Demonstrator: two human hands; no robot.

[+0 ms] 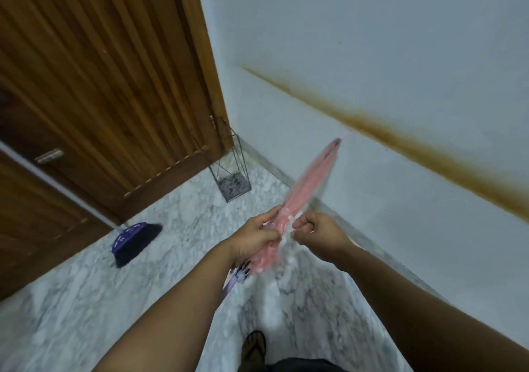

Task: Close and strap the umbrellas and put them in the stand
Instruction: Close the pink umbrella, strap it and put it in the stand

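A folded pink umbrella (pixel 310 179) slants from my hands up to the right, its tip near the wall; it is blurred by motion. My left hand (pixel 254 235) is wrapped around its lower canopy. My right hand (pixel 312 228) is closed at the canopy's right side, pinching something small that I cannot make out. The umbrella's pale lilac shaft (pixel 233 281) shows below my left wrist. An empty black wire stand (pixel 229 168) sits in the corner by the door frame, beyond my hands to the left.
A wooden slatted door (pixel 100 85) fills the left. A purple broom (pixel 133 241) leans against it on the marble floor (pixel 86 300). A pale wall with a brown streak (pixel 400 139) runs along the right. My sandalled foot (pixel 253 348) is at the bottom.
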